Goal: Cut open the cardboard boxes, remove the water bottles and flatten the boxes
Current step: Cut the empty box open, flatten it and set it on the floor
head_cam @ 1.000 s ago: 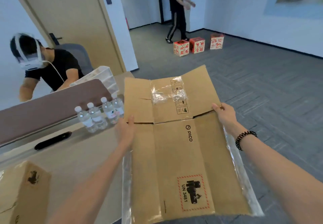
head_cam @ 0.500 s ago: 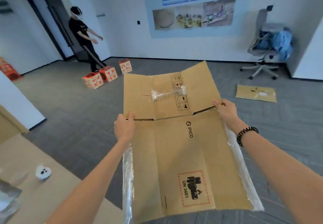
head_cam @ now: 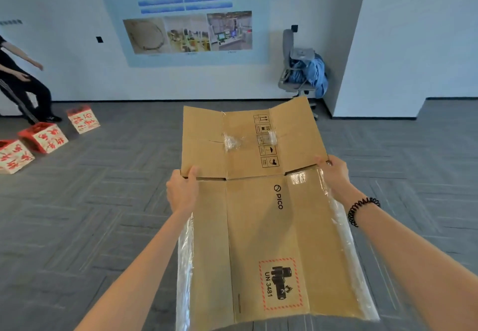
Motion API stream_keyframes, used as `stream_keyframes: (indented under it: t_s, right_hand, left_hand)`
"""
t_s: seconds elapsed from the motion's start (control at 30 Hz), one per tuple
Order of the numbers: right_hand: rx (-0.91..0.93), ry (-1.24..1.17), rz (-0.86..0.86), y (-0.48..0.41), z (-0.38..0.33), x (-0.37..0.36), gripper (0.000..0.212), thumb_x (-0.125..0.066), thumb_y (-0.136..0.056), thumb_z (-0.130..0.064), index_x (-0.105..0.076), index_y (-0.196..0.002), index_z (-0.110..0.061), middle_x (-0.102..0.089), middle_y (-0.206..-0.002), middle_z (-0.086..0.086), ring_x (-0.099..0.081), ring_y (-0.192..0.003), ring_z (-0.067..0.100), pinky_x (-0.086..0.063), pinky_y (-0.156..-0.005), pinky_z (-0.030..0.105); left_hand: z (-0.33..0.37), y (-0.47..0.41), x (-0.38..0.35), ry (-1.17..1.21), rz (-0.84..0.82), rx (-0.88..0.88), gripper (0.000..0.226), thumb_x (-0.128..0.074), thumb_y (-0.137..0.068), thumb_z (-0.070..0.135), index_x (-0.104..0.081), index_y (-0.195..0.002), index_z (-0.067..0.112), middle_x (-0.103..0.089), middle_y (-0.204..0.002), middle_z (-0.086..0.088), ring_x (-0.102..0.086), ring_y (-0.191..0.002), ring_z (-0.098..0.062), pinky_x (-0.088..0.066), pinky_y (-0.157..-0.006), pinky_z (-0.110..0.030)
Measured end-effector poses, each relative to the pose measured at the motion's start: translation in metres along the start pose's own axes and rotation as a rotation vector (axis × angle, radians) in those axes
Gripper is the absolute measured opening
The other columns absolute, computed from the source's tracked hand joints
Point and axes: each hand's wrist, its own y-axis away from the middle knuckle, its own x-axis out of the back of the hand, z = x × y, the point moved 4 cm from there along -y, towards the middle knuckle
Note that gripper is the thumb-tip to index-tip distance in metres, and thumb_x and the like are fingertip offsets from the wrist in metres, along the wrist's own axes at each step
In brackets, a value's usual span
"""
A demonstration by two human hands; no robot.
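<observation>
Box (head_cam: 261, 230) flattened, held out in front of us above the floor (head_cam: 103, 214). Our left hand (head_cam: 181, 191) pinches its left edge at the flap crease, thumb on top. Our right hand (head_cam: 334, 173) grips the opposite edge at the same crease. Flaps (head_cam: 248, 139) reach away beyond both grips, and loose tape (head_cam: 185, 258) trails along the edges on our side of them. We judge it best to hold the sheet level, lower it flat, and release both hands together.
</observation>
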Motion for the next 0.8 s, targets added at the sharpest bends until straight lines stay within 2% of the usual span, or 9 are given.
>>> stream_keyframes:
  t_s: [0.07, 0.2, 0.33, 0.4, 0.47, 0.53, 0.63, 0.7, 0.8]
  right_hand:
    - [-0.032, -0.022, 0.009, -0.034, -0.005, 0.001, 0.021, -0.056, -0.097, -0.033, -0.061, -0.091, -0.014, -0.057, -0.089, 0.002, -0.051, -0.086, 0.019, -0.048, -0.086, 0.042]
    - [-0.059, -0.047, 0.043, -0.091, -0.010, 0.010, 0.026, -0.057, -0.097, -0.034, -0.057, -0.089, -0.009, -0.051, -0.083, 0.004, -0.044, -0.080, 0.018, -0.038, -0.075, 0.031]
    - [-0.101, -0.097, 0.072, -0.147, -0.011, 0.023, 0.031, -0.058, -0.095, -0.036, -0.056, -0.088, -0.005, -0.051, -0.079, 0.004, -0.045, -0.074, 0.016, -0.038, -0.070, 0.027]
    - [-0.139, -0.147, 0.103, -0.179, -0.007, 0.028, 0.041, -0.061, -0.093, -0.037, -0.060, -0.098, 0.004, -0.064, -0.098, 0.017, -0.060, -0.093, 0.028, -0.043, -0.082, 0.030]
    - [-0.202, -0.199, 0.143, -0.219, -0.004, 0.030, 0.043, -0.066, -0.090, -0.039, -0.052, -0.079, 0.000, -0.064, -0.108, 0.029, -0.061, -0.106, 0.038, -0.043, -0.100, 0.035]
    - [-0.242, -0.232, 0.137, -0.263, -0.001, 0.031, 0.042, -0.067, -0.089, -0.040, -0.045, -0.072, -0.007, -0.059, -0.122, 0.031, -0.055, -0.119, 0.040, -0.035, -0.107, 0.034]
    - [-0.241, -0.262, 0.124, -0.340, 0.003, 0.033, 0.055, -0.067, -0.089, -0.039, -0.057, -0.102, 0.014, -0.040, -0.143, 0.028, -0.033, -0.135, 0.040, -0.026, -0.113, 0.046]
    - [-0.233, -0.277, 0.102, -0.399, 0.007, 0.035, 0.070, -0.067, -0.089, -0.039, -0.048, -0.126, 0.017, -0.037, -0.144, 0.027, -0.030, -0.137, 0.040, -0.025, -0.113, 0.048]
    - [-0.244, -0.247, 0.041, -0.483, 0.018, 0.035, 0.070, -0.069, -0.087, -0.037, -0.047, -0.124, 0.019, -0.034, -0.144, 0.028, -0.027, -0.137, 0.040, -0.023, -0.114, 0.046]
  left_hand:
    - [0.017, -0.028, -0.029, 0.021, -0.026, -0.016, 0.040, -0.055, -0.096, 0.044, -0.055, -0.090, 0.005, -0.059, -0.085, -0.008, -0.056, -0.081, -0.029, -0.042, -0.069, -0.037]
    - [0.053, -0.071, -0.083, 0.037, -0.070, -0.039, 0.038, -0.056, -0.096, 0.043, -0.053, -0.086, 0.006, -0.054, -0.077, -0.003, -0.054, -0.077, -0.026, -0.038, -0.067, -0.035]
    - [0.092, -0.107, -0.138, 0.058, -0.110, -0.092, 0.038, -0.055, -0.097, 0.043, -0.054, -0.087, 0.006, -0.054, -0.077, -0.002, -0.051, -0.074, -0.022, -0.035, -0.066, -0.034]
    - [0.109, -0.124, -0.168, 0.076, -0.119, -0.115, 0.038, -0.056, -0.097, 0.043, -0.054, -0.087, 0.006, -0.056, -0.079, -0.004, -0.051, -0.074, -0.022, -0.035, -0.064, -0.033]
    - [0.127, -0.146, -0.202, 0.077, -0.126, -0.121, 0.038, -0.056, -0.096, 0.044, -0.053, -0.086, 0.007, -0.056, -0.077, -0.004, -0.051, -0.071, -0.022, -0.034, -0.062, -0.033]
    - [0.143, -0.168, -0.242, 0.083, -0.131, -0.120, 0.038, -0.056, -0.097, 0.044, -0.053, -0.086, 0.007, -0.053, -0.073, 0.000, -0.050, -0.068, -0.019, -0.034, -0.064, -0.033]
    - [0.168, -0.205, -0.309, 0.068, -0.134, -0.131, 0.039, -0.056, -0.096, 0.044, -0.055, -0.089, 0.007, -0.054, -0.074, 0.000, -0.051, -0.069, -0.019, -0.037, -0.066, -0.033]
    - [0.185, -0.233, -0.360, 0.067, -0.128, -0.124, 0.042, -0.055, -0.096, 0.047, -0.056, -0.090, 0.005, -0.058, -0.080, -0.004, -0.055, -0.074, -0.024, -0.040, -0.069, -0.035]
    - [0.208, -0.276, -0.436, 0.029, -0.121, -0.119, 0.045, -0.055, -0.095, 0.048, -0.058, -0.092, 0.003, -0.062, -0.085, -0.008, -0.057, -0.077, -0.026, -0.041, -0.070, -0.036]
